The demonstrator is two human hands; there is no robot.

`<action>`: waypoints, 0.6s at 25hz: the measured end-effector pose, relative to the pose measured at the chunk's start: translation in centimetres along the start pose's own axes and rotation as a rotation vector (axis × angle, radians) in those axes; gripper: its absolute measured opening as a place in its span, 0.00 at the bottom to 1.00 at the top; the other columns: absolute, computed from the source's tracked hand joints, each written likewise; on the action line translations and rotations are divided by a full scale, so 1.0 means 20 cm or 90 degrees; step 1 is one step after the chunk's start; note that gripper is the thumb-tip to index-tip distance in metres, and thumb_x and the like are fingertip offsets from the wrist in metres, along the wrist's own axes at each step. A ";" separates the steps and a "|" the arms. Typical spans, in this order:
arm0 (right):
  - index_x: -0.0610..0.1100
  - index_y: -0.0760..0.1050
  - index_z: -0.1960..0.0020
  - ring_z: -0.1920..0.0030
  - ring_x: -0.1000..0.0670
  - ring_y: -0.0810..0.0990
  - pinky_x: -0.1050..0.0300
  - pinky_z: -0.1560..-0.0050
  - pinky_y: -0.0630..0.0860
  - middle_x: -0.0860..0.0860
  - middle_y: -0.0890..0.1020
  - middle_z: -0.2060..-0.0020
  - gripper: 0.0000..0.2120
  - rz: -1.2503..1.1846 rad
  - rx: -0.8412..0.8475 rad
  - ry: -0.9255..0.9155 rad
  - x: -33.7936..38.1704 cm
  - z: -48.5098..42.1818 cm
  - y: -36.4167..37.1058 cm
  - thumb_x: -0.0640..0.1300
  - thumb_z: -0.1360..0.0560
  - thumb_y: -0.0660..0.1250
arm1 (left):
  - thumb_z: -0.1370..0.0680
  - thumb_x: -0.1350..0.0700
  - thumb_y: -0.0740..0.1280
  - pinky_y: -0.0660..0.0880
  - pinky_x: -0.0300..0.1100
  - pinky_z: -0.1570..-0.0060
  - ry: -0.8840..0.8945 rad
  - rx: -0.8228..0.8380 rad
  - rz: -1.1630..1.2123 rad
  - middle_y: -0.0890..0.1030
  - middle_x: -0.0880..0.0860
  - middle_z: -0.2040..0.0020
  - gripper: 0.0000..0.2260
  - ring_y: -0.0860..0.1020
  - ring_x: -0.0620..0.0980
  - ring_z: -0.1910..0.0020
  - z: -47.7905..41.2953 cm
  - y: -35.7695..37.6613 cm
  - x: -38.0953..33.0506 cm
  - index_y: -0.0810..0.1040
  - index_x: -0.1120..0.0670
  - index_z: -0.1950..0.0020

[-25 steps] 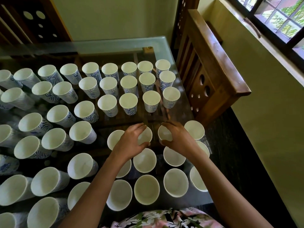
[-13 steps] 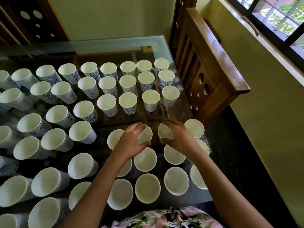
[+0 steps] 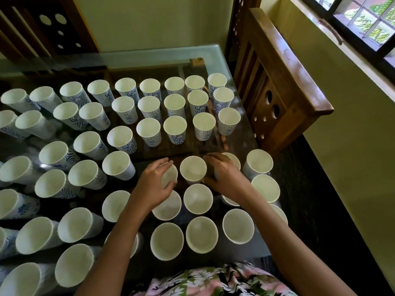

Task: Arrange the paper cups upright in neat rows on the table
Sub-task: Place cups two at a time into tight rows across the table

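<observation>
Paper cups standing upright in rows across glass bench. Left hand gripping near-row cup; right hand gripping neighbouring cup. Risk: forearms hanging over light, close-packed cups, possibly knocking several over on withdrawal.

Daylight from window at upper right, dim left side, glass table glare, wide-angle edge bending

so there's dozens of white paper cups with blue swirly print, all standing upright with mouths up in rough rows across the glass table, tidier toward its far right corner and more crooked along its left side
</observation>
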State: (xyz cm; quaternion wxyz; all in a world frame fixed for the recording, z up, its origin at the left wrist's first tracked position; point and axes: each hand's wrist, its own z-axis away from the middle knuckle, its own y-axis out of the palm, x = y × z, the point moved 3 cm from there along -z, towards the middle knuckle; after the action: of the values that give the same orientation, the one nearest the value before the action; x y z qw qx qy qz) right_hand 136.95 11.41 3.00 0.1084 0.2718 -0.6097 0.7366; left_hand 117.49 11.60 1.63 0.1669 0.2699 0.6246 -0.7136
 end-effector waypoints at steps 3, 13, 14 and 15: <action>0.44 0.64 0.29 0.31 0.47 0.64 0.55 0.34 0.66 0.48 0.67 0.30 0.29 0.014 0.030 -0.002 0.07 -0.04 0.06 0.46 0.27 0.70 | 0.28 0.55 0.71 0.66 0.50 0.33 -0.023 0.037 -0.013 0.68 0.53 0.30 0.26 0.66 0.53 0.31 0.02 -0.03 0.05 0.69 0.54 0.31; 0.44 0.65 0.29 0.31 0.46 0.63 0.51 0.35 0.68 0.47 0.66 0.30 0.28 0.067 0.034 -0.004 0.17 -0.10 0.14 0.46 0.26 0.69 | 0.28 0.53 0.71 0.62 0.45 0.33 -0.038 0.065 -0.048 0.65 0.52 0.28 0.29 0.62 0.52 0.30 -0.02 -0.03 0.07 0.66 0.54 0.29; 0.44 0.65 0.30 0.31 0.46 0.63 0.51 0.35 0.68 0.47 0.66 0.30 0.28 0.068 0.032 -0.002 0.16 -0.10 0.14 0.46 0.26 0.69 | 0.27 0.53 0.71 0.62 0.45 0.33 -0.036 0.072 -0.051 0.65 0.52 0.28 0.29 0.62 0.52 0.30 -0.03 -0.03 0.07 0.66 0.54 0.29; 0.44 0.65 0.30 0.31 0.46 0.63 0.51 0.35 0.68 0.47 0.66 0.30 0.28 0.067 0.031 0.000 0.16 -0.10 0.14 0.47 0.26 0.69 | 0.27 0.53 0.71 0.62 0.45 0.33 -0.035 0.078 -0.052 0.64 0.52 0.28 0.29 0.62 0.52 0.29 -0.03 -0.03 0.07 0.65 0.54 0.29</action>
State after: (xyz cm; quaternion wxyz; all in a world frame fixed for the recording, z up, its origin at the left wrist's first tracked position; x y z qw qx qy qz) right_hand 132.33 12.20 2.14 0.0626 0.2418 -0.6049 0.7561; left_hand 116.13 12.41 1.22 0.1383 0.2343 0.5856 -0.7636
